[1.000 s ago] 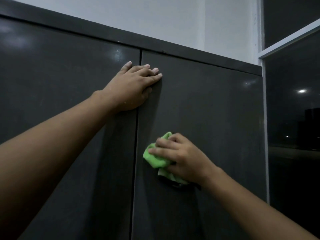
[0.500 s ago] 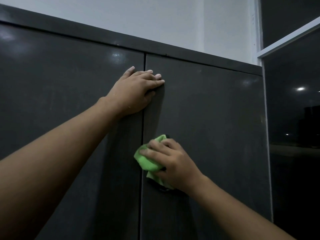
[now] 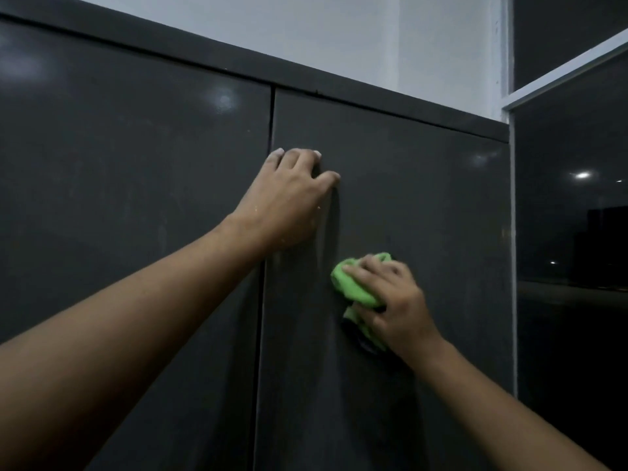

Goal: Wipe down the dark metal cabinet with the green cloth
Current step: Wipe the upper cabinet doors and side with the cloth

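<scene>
The dark metal cabinet (image 3: pixel 407 107) fills the view, and the wiping seems about halfway. The right door (image 3: pixel 424 205) is under work, while the left door (image 3: pixel 136 171) shows faint dusty streaks and probably still waits. The left hand (image 3: pixel 289 202) rests with released fingers just beside the seam. Below it, the right hand (image 3: pixel 390 304) grasps the bunched green cloth (image 3: pixel 353 283) and presses it on the right door.
</scene>
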Tool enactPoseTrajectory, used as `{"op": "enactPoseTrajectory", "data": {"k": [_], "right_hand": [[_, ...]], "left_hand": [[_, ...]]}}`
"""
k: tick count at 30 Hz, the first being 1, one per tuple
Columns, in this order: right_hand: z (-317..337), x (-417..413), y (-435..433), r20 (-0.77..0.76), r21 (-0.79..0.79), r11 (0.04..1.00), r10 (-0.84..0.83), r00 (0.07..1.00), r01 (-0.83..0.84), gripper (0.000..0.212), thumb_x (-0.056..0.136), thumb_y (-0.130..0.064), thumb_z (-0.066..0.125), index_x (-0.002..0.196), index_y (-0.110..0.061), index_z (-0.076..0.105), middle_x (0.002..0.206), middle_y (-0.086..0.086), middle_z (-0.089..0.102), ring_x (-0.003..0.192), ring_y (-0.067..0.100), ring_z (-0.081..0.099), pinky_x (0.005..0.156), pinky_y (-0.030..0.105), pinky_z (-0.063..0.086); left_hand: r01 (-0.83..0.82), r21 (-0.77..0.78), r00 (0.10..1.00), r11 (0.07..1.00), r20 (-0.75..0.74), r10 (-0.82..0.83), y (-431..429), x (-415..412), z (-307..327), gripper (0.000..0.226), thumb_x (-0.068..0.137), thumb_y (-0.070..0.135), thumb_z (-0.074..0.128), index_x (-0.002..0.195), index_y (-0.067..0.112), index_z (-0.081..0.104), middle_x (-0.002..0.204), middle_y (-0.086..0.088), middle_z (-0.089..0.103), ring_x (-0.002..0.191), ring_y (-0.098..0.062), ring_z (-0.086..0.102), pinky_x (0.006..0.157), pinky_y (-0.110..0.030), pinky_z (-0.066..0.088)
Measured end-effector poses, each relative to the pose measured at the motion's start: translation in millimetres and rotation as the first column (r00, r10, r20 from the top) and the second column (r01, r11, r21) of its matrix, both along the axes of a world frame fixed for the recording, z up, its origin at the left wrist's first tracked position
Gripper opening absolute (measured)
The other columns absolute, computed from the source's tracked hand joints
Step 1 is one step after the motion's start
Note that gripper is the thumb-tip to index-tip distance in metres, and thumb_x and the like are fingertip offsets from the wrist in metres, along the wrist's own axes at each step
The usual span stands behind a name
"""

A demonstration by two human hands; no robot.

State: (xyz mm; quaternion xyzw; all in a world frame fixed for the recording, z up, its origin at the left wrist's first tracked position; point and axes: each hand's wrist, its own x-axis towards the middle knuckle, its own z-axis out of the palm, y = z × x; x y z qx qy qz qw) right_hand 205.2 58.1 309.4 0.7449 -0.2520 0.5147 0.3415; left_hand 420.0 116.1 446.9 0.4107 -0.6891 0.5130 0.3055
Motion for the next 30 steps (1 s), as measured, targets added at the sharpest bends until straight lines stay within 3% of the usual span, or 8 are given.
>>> {"op": "enactPoseTrajectory", "data": {"k": [8,10,12,14,16,19,24,30], "right_hand": [[-45.6,-77.3,-9.0,-0.495,-0.023,0.997,-0.071,0.866,0.068,0.052,0.077,-0.025,0.078,0.128,-0.024,0.067,0.133,-0.005,0.062,0.106,0.021,0.057,0.092,0.036,0.05],[-27.3,-102.7,-8.8,-0.364,-0.04,0.996,-0.085,0.927,0.075,0.053,0.074,-0.015,0.077,0.127,-0.018,0.068,0.129,0.001,0.066,0.105,0.025,0.06,0.098,0.032,0.044],[-1.0,-125.3,-3.6,-0.006,-0.009,0.999,-0.051,0.999,0.051,0.046,0.079,-0.015,0.073,0.124,-0.011,0.069,0.124,-0.001,0.066,0.106,0.028,0.063,0.103,0.021,0.038],[31.5,-145.9,-0.8,0.322,0.047,0.997,-0.072,0.944,0.06,0.042,0.082,-0.015,0.075,0.124,-0.014,0.07,0.12,-0.01,0.063,0.112,0.019,0.06,0.1,0.007,0.034],[59.7,-163.8,-5.5,0.391,0.09,0.99,-0.135,0.911,0.108,0.043,0.085,-0.01,0.075,0.126,-0.021,0.069,0.124,-0.014,0.063,0.113,0.01,0.055,0.098,0.008,0.034],[81.0,-175.9,-19.1,0.306,0.118,0.983,-0.172,0.936,0.142,0.046,0.086,-0.008,0.071,0.13,-0.021,0.067,0.129,-0.005,0.066,0.118,0.024,0.057,0.102,0.024,0.039],[42.0,-164.5,-35.9,0.226,0.112,0.988,-0.131,0.965,0.108,0.052,0.08,-0.02,0.069,0.131,-0.013,0.065,0.131,0.009,0.065,0.115,0.033,0.055,0.107,0.014,0.026],[-47.5,-172.7,-40.5,-0.388,0.018,0.999,-0.028,0.921,0.038,0.059,0.077,-0.033,0.082,0.131,-0.019,0.065,0.134,0.001,0.062,0.114,0.023,0.056,0.094,0.041,0.05]], "left_hand": [[0.052,0.047,0.999,0.998,-0.005,-0.052,-10.9,-52.1,-8.3,0.052,0.093,0.037,0.05,0.143,0.03,0.036,0.149,-0.015,0.03,0.139,-0.033,0.028,0.117,-0.06,0.012],[0.05,0.042,0.999,0.998,0.018,-0.051,-15.1,-63.9,-8.8,0.053,0.093,0.037,0.05,0.143,0.031,0.035,0.149,-0.015,0.03,0.139,-0.034,0.027,0.117,-0.062,0.011],[0.048,0.044,0.998,0.998,0.043,-0.05,-20.1,-75.1,-10.3,0.054,0.094,0.039,0.049,0.145,0.031,0.034,0.149,-0.015,0.028,0.14,-0.033,0.026,0.116,-0.063,0.009],[0.043,0.049,0.998,0.998,0.053,-0.045,-25.1,-87.6,-11.8,0.054,0.094,0.041,0.048,0.145,0.032,0.032,0.15,-0.015,0.025,0.141,-0.034,0.023,0.115,-0.065,0.008],[0.031,0.056,0.998,0.998,0.049,-0.034,-29.1,-102.1,-12.0,0.055,0.094,0.043,0.046,0.146,0.032,0.03,0.151,-0.016,0.023,0.142,-0.034,0.021,0.115,-0.067,0.008],[0.022,0.067,0.999,0.997,0.036,-0.025,-32.7,-124.0,-10.6,0.055,0.095,0.044,0.044,0.147,0.032,0.029,0.151,-0.016,0.022,0.141,-0.034,0.02,0.114,-0.067,0.008],[0.034,0.029,0.999,0.999,-0.009,-0.033,-40.9,-146.0,-11.6,0.052,0.097,0.041,0.039,0.146,0.026,0.032,0.149,-0.017,0.025,0.14,-0.035,0.023,0.114,-0.067,0.008],[-0.035,0.031,0.999,0.999,0.01,0.035,-53.0,-163.3,-17.0,0.062,0.095,0.048,0.042,0.149,0.025,0.022,0.149,-0.019,0.017,0.141,-0.036,0.015,0.115,-0.067,0.005]]}}
